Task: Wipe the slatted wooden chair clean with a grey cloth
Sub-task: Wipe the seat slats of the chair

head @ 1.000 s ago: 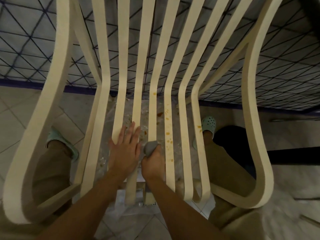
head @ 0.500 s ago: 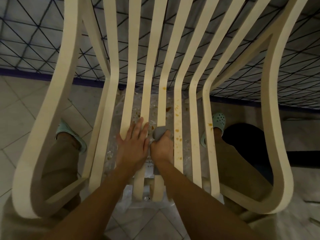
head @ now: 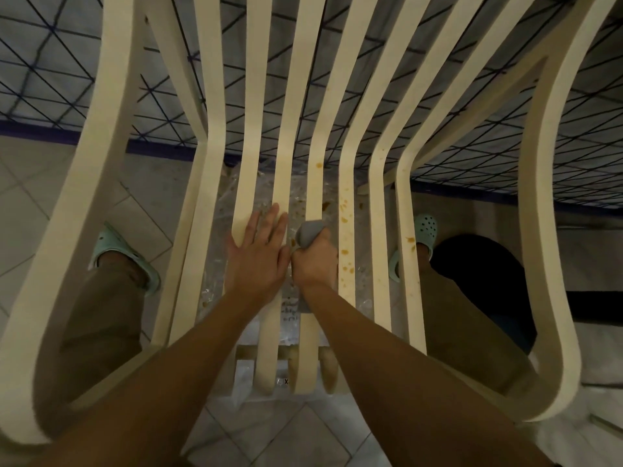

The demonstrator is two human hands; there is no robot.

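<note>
The cream slatted wooden chair [head: 253,136] fills the view from above, its slats running from the backrest down into the seat. My left hand [head: 258,254] lies flat with straight fingers across two left-of-centre seat slats. Beside it my right hand [head: 315,261] grips a bunched grey cloth [head: 309,232] and presses it on the middle slat. Orange-brown stains dot the slat to the right of the cloth [head: 346,237] and the slats beyond it.
Clear plastic sheeting [head: 296,203] lies on the floor under the seat. My legs in khaki trousers and mint clogs [head: 425,230] stand either side of the seat, inside the curved armrests [head: 539,230]. Tiled floor and a dark-lined wall lie beyond.
Both hands have slid a little up the seat slats toward the backrest, the cloth moving along the middle slat. The camera has shifted slightly.
</note>
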